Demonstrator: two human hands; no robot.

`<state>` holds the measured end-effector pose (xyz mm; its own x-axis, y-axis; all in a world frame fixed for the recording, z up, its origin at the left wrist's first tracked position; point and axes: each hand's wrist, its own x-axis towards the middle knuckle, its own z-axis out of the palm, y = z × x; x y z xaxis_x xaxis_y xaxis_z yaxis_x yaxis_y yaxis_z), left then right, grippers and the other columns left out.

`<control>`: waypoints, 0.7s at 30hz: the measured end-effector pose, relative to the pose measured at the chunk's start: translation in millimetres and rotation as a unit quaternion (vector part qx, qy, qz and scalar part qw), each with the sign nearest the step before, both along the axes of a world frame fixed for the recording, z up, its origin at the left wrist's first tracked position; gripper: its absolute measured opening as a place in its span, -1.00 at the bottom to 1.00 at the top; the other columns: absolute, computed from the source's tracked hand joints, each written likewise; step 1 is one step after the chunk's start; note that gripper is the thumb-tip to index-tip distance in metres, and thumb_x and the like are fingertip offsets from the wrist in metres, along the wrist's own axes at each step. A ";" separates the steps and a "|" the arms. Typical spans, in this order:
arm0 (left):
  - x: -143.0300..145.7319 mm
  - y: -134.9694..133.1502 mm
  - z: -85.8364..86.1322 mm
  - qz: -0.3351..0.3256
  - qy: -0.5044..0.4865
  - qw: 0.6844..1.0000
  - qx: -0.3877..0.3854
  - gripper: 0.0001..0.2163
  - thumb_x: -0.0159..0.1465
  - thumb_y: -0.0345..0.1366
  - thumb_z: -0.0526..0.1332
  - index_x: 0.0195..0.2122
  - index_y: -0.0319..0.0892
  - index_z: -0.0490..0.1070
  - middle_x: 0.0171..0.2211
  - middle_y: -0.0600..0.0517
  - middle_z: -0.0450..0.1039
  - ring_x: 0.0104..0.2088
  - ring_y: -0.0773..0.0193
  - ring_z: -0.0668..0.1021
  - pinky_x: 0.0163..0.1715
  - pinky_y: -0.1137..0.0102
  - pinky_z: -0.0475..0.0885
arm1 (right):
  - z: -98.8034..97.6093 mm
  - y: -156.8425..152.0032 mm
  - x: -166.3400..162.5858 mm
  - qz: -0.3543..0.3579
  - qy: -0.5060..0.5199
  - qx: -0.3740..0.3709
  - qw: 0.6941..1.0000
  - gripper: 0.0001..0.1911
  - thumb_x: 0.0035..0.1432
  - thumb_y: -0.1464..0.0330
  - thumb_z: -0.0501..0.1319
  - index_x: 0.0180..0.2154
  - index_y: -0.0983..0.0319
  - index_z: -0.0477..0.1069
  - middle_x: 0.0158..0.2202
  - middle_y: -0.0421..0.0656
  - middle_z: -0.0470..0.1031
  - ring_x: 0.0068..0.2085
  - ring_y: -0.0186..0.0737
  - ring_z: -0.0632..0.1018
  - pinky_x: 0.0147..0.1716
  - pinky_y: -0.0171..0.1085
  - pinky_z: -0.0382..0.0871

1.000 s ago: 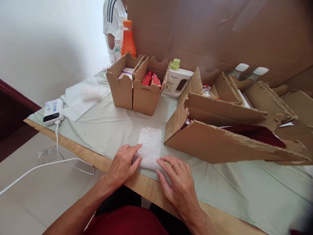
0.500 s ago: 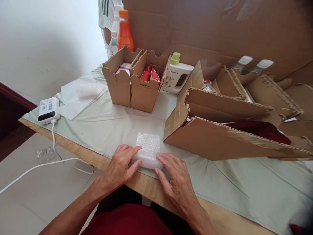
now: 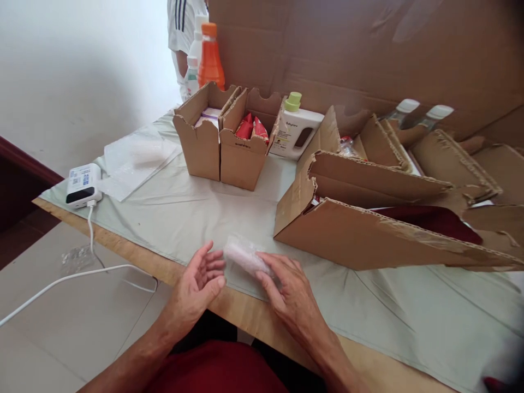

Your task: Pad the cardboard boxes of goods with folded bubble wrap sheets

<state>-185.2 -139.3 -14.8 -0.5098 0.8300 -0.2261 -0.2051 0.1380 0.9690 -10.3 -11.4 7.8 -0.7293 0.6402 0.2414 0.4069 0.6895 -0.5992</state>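
Note:
A small roll of bubble wrap (image 3: 244, 255), slightly blurred, lies slanted near the table's front edge; anything inside it is hidden. My right hand (image 3: 289, 284) grips its right end between thumb and fingers. Left of the roll, my left hand (image 3: 201, 278) is turned partly palm up, with its fingers apart and nothing in it. A narrow gap separates its fingertips from the roll's left end.
Two cardboard bins (image 3: 241, 161) stand at the back, beside a white jug (image 3: 297, 131) with a green cap. A long cardboard box (image 3: 368, 245) fills the right side. Clear wrap sheets (image 3: 135, 161) and a white cabled device (image 3: 84, 185) lie left. Behind stands a person (image 3: 180, 33).
My left hand has let go of the bubble wrap and turned its palm upward. The wrap is now rolled narrower and slanted, held by my right hand alone.

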 end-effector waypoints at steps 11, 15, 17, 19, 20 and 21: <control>28.9 11.7 18.2 -0.069 -0.126 0.990 0.003 -0.13 0.15 -0.04 0.46 0.43 -0.04 0.12 -0.25 0.05 0.56 -0.29 0.29 0.56 -0.22 0.46 0.45 | -6.9 -26.3 31.1 -0.066 0.187 -0.409 0.891 -0.41 0.13 0.09 0.36 0.16 0.13 0.38 0.05 -0.02 0.53 0.00 -0.08 0.56 -0.01 -0.14 0.45; 28.3 24.6 32.9 -0.154 0.110 0.978 0.091 -0.33 0.28 0.00 0.34 0.37 0.02 0.22 0.03 -0.08 0.55 -0.03 0.06 0.61 -0.05 0.30 0.53 | -4.5 -24.1 69.5 -0.073 0.244 -0.470 0.845 -0.62 0.14 0.02 0.37 -0.22 0.19 0.49 -0.40 -0.22 0.46 -0.38 -0.32 0.45 -0.36 -0.35 0.35; 28.5 44.6 53.1 -0.138 0.309 0.926 0.167 -0.44 0.34 -0.11 0.29 0.35 0.05 0.25 0.20 -0.09 0.44 0.17 0.01 0.52 0.12 0.21 0.47 | 0.7 -21.5 93.1 -0.084 0.252 -0.463 0.845 -0.62 0.14 0.01 0.37 -0.23 0.18 0.49 -0.42 -0.24 0.44 -0.40 -0.34 0.43 -0.39 -0.36 0.32; 32.9 72.5 77.1 -0.088 0.489 0.840 0.218 -0.48 0.35 -0.28 0.28 0.32 -0.01 0.27 0.26 -0.12 0.37 0.25 0.01 0.44 0.24 0.14 0.38 | 9.2 -18.9 116.7 -0.077 0.216 -0.440 0.868 -0.62 0.14 0.00 0.36 -0.23 0.16 0.53 -0.41 -0.21 0.49 -0.39 -0.29 0.47 -0.39 -0.34 0.36; 36.5 87.5 88.0 -0.068 0.551 0.797 0.237 -0.49 0.34 -0.34 0.27 0.31 -0.08 0.27 0.27 -0.15 0.36 0.28 -0.01 0.40 0.28 0.10 0.34 | 15.0 -17.6 128.1 -0.074 0.188 -0.413 0.888 -0.63 0.13 0.00 0.36 -0.23 0.15 0.55 -0.39 -0.18 0.52 -0.38 -0.26 0.51 -0.38 -0.33 0.39; 40.3 101.9 97.0 -0.060 0.593 0.762 0.252 -0.49 0.33 -0.39 0.27 0.31 -0.15 0.27 0.27 -0.19 0.36 0.31 -0.04 0.37 0.30 0.05 0.31 | 21.8 -16.2 139.2 -0.073 0.159 -0.376 0.910 -0.65 0.13 0.02 0.36 -0.22 0.14 0.58 -0.36 -0.16 0.57 -0.35 -0.21 0.55 -0.36 -0.30 0.42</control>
